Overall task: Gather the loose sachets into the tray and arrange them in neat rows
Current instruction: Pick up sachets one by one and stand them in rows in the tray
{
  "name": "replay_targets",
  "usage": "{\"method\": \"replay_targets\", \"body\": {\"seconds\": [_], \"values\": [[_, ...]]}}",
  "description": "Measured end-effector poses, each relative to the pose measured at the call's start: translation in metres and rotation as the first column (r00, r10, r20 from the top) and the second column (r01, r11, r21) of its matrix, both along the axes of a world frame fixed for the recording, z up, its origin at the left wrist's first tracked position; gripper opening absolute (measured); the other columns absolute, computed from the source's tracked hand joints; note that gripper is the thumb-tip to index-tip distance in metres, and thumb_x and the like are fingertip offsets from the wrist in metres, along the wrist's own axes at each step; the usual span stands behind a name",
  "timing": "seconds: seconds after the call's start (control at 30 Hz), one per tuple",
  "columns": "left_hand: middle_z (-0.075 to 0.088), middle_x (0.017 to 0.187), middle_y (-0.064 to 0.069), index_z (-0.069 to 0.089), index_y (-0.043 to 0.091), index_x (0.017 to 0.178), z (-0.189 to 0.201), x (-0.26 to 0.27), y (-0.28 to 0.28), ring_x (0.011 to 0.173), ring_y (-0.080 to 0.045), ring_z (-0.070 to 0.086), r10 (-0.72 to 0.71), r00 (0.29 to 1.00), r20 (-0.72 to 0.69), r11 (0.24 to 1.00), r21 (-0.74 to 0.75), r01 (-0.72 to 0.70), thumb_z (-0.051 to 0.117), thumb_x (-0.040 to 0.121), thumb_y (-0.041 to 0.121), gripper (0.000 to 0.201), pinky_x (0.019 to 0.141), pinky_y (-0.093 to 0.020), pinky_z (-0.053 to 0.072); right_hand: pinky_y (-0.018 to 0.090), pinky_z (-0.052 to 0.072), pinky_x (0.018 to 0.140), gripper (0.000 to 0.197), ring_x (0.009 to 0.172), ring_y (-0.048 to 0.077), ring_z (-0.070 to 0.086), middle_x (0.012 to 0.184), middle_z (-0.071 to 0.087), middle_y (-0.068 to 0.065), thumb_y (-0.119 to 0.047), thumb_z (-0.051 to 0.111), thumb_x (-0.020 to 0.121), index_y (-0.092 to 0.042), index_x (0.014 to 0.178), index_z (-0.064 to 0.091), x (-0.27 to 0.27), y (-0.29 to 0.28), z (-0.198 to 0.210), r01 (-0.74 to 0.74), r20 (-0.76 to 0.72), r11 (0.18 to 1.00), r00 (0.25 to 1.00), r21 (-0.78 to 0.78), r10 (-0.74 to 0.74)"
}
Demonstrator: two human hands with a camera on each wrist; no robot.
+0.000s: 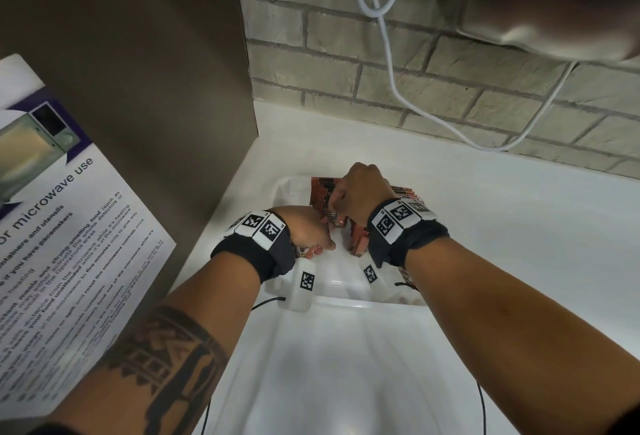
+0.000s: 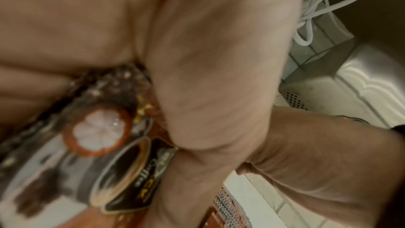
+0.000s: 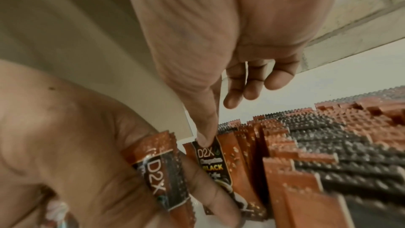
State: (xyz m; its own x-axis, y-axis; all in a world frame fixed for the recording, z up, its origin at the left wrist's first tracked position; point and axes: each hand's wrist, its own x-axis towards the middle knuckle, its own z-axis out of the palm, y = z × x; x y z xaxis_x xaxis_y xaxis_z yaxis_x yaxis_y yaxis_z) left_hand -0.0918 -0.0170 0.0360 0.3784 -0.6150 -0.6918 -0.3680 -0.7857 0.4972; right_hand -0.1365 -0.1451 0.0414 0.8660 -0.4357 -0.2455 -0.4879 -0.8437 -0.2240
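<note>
Orange and black coffee sachets (image 1: pixel 358 239) stand packed in rows in a white tray (image 1: pixel 287 192) on the counter, and they fill the right of the right wrist view (image 3: pixel 317 145). My left hand (image 1: pixel 311 240) hovers at the tray's near left and grips a small bundle of sachets (image 3: pixel 162 171) between thumb and fingers. Their printed faces show under the palm in the left wrist view (image 2: pixel 98 145). My right hand (image 1: pixel 337 206) is just beyond it, over the rows. It pinches the top edge of one upright sachet (image 3: pixel 210 159) at the row's left end.
A brown panel (image 1: pixel 156 53) with a microwave notice (image 1: pixel 69 226) walls in the left side. A brick wall (image 1: pixel 450 88) with a dangling white cable (image 1: pixel 388 53) runs behind the tray. A steel appliance (image 1: pixel 554 1) overhangs at top right. White counter (image 1: pixel 519 226) stretches to the right.
</note>
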Motion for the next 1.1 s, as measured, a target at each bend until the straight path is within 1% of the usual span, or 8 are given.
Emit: {"method": "replay_targets", "body": {"seconds": [0.2, 0.37, 0.53, 0.63, 0.73, 0.83, 0.97, 1.1], "values": [[0.066, 0.081, -0.009, 0.069, 0.004, 0.092, -0.006, 0.006, -0.003, 0.077, -0.023, 0.059, 0.017, 1.000, -0.012, 1.000, 0.006, -0.017, 0.063, 0.096, 0.026, 0.023, 0.066, -0.027, 0.044, 0.039, 0.057, 0.083, 0.021, 0.095, 0.023, 0.062, 0.098, 0.067, 0.001, -0.026, 0.060, 0.080, -0.019, 0.091, 0.076, 0.003, -0.003, -0.003, -0.023, -0.030, 1.000, 0.999, 0.007, 0.024], [0.066, 0.074, -0.005, 0.071, 0.003, 0.095, -0.005, 0.006, -0.003, 0.067, -0.019, 0.057, -0.010, 1.000, 0.006, 1.000, 0.014, 0.009, 0.062, 0.097, 0.028, 0.027, 0.061, -0.024, 0.044, 0.039, 0.058, 0.082, 0.013, 0.093, 0.021, 0.064, 0.095, 0.067, -0.002, -0.023, 0.064, 0.080, -0.026, 0.080, 0.076, -0.004, -0.004, 0.004, -0.042, -0.009, 0.997, 0.999, 0.065, 0.043], [0.064, 0.066, 0.002, 0.068, 0.007, 0.090, -0.003, 0.005, 0.000, 0.055, -0.011, 0.057, -0.012, 1.000, 0.011, 1.000, 0.006, 0.012, 0.063, 0.097, 0.027, 0.022, 0.048, -0.017, 0.042, 0.040, 0.057, 0.087, 0.029, 0.090, 0.016, 0.065, 0.086, 0.067, -0.012, -0.014, 0.071, 0.080, -0.036, 0.062, 0.065, -0.012, -0.008, 0.009, -0.010, 0.085, 0.987, 0.996, 0.163, -0.004], [0.065, 0.069, 0.000, 0.070, 0.001, 0.096, -0.002, 0.004, 0.002, 0.055, -0.010, 0.058, 0.033, 0.999, -0.039, 0.999, -0.009, -0.033, 0.065, 0.097, 0.023, 0.022, 0.044, -0.015, 0.042, 0.039, 0.055, 0.090, 0.021, 0.090, 0.014, 0.062, 0.079, 0.060, -0.018, -0.014, 0.075, 0.080, -0.032, 0.071, 0.070, -0.015, -0.010, 0.013, 0.009, 0.131, 0.980, 0.991, 0.200, -0.036], [0.062, 0.064, 0.000, 0.065, 0.006, 0.083, 0.000, 0.003, 0.003, 0.041, -0.005, 0.056, 0.079, 0.995, -0.067, 0.996, -0.043, -0.082, 0.064, 0.098, 0.017, 0.018, 0.038, -0.013, 0.040, 0.037, 0.053, 0.092, 0.015, 0.092, 0.013, 0.061, 0.078, 0.057, -0.020, -0.015, 0.076, 0.080, -0.029, 0.076, 0.072, -0.018, -0.012, 0.017, 0.004, 0.144, 0.979, 0.989, 0.205, -0.034], [0.063, 0.060, 0.000, 0.065, 0.004, 0.085, -0.001, 0.003, 0.003, 0.039, -0.004, 0.056, 0.150, 0.981, -0.123, 0.983, -0.084, -0.161, 0.064, 0.097, 0.012, 0.014, 0.039, -0.014, 0.042, 0.039, 0.053, 0.092, 0.012, 0.091, 0.012, 0.060, 0.079, 0.056, -0.019, -0.019, 0.080, 0.077, -0.028, 0.077, 0.073, -0.021, -0.009, 0.019, -0.002, 0.112, 0.981, 0.994, 0.192, -0.020], [0.066, 0.071, -0.007, 0.065, 0.003, 0.093, -0.006, 0.002, 0.003, 0.051, -0.010, 0.060, 0.231, 0.951, -0.206, 0.958, -0.123, -0.260, 0.066, 0.095, 0.006, 0.004, 0.050, -0.021, 0.048, 0.042, 0.053, 0.093, 0.012, 0.101, 0.019, 0.060, 0.098, 0.064, -0.007, -0.023, 0.080, 0.077, -0.028, 0.079, 0.070, -0.022, -0.003, 0.017, -0.041, 0.019, 0.995, 0.999, 0.086, 0.039], [0.068, 0.075, -0.007, 0.067, 0.002, 0.095, -0.012, 0.005, 0.002, 0.059, -0.016, 0.060, 0.223, 0.955, -0.197, 0.962, -0.115, -0.248, 0.067, 0.093, 0.009, 0.007, 0.059, -0.026, 0.050, 0.042, 0.053, 0.093, 0.009, 0.104, 0.022, 0.062, 0.108, 0.064, 0.000, -0.017, 0.069, 0.086, -0.023, 0.090, 0.074, -0.018, 0.000, 0.015, -0.033, 0.009, 0.999, 0.999, 0.020, 0.032]]}}
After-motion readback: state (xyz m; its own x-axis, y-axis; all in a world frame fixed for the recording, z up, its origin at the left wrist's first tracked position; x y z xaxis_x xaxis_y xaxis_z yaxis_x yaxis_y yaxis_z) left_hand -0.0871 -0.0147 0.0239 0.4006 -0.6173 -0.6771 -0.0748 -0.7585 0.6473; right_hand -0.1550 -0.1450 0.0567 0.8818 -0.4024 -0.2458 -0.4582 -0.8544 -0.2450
